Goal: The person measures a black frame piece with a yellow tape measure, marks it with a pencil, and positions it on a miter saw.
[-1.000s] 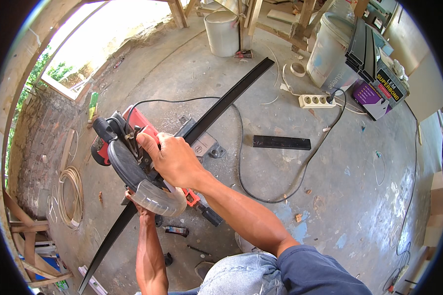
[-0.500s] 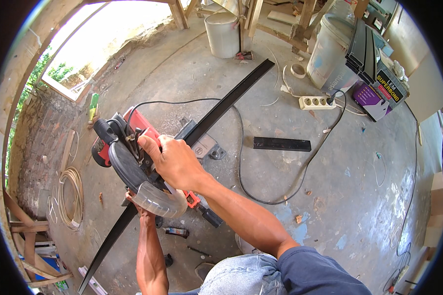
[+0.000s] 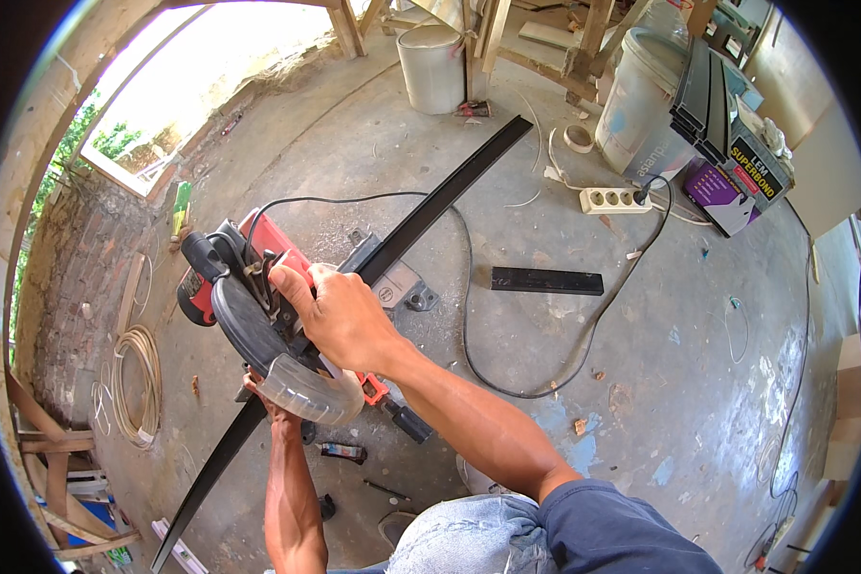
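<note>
A red-and-black miter saw (image 3: 249, 297) stands on the floor, its head lowered over a long black channel strip (image 3: 459, 187). The strip runs diagonally through the saw, from the lower left to the upper right. My right hand (image 3: 340, 316) is closed round the saw's handle, thumb on top. Low on the left side, my left hand (image 3: 279, 409) grips the strip beside the saw's base; most of its fingers are hidden behind the clear blade guard (image 3: 311, 390). The blade and the point where it meets the strip are covered.
A short black offcut (image 3: 547, 280) lies right of the saw. The black power cord (image 3: 471, 287) loops across the floor to a white power strip (image 3: 616, 200). Buckets (image 3: 431, 72) and boxes (image 3: 732, 196) stand farther back. A cable coil (image 3: 139, 387) lies left.
</note>
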`<state>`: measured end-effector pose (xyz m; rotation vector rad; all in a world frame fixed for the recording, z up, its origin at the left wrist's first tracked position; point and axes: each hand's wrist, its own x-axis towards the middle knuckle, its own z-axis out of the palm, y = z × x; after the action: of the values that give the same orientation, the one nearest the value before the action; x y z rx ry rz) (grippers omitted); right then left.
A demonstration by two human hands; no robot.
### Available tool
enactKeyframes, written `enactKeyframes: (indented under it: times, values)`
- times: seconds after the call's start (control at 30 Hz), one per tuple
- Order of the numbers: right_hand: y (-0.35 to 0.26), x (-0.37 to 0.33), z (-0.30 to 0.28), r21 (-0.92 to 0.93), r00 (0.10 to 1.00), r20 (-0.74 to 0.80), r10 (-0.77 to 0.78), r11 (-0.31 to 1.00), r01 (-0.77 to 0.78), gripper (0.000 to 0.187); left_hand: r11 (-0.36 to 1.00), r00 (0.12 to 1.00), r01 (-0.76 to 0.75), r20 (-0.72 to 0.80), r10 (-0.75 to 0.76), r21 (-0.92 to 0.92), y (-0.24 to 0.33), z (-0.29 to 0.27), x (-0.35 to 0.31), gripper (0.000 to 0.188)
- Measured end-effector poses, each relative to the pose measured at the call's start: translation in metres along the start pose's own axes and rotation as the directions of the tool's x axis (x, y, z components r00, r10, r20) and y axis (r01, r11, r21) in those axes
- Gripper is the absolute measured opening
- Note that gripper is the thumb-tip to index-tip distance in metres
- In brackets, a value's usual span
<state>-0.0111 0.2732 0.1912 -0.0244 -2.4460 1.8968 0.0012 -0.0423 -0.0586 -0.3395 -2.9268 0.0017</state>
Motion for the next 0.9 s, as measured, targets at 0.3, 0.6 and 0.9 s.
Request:
enactKeyframes:
  times: [0.3,0.6,0.9]
  values:
    - [0.000,0.000,-0.001,0.001,1.000,0.013,0.001,1.000,-0.001,0.084,1.000,1.000,0.009,0.023,-0.008,-0.021,0.004,-0.004,0.000,0.031]
    - [0.001,0.000,0.000,-0.015,1.000,0.007,-0.004,1.000,0.004,0.085,0.999,0.999,0.018,0.037,-0.017,-0.034,0.003,-0.007,-0.001,0.030]
    - [0.000,0.000,0.000,-0.007,1.000,0.022,0.006,1.000,-0.006,0.086,0.997,0.998,0.057,0.042,-0.054,-0.057,0.006,-0.012,-0.002,0.028]
